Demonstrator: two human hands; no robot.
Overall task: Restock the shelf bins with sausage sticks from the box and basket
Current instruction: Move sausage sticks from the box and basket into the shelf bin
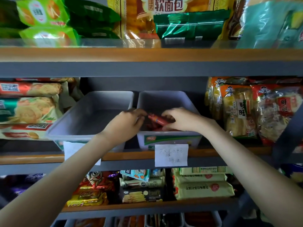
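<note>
Two translucent grey bins stand side by side on the middle shelf. The left bin (91, 115) looks bare inside. The right bin (164, 99) holds red sausage sticks (156, 119) near its front. Both of my hands reach into the right bin. My left hand (129, 120) has its fingers curled by the left end of the sticks. My right hand (182, 119) curls its fingers over the right end of the sticks and grips them. The box and basket are out of view.
Paper labels (171, 155) hang on the shelf edge below the bins. Biscuit packs (29, 110) fill the shelf to the left, rice cracker bags (246, 110) to the right. Snack bags crowd the shelf above and the shelf below (142, 189).
</note>
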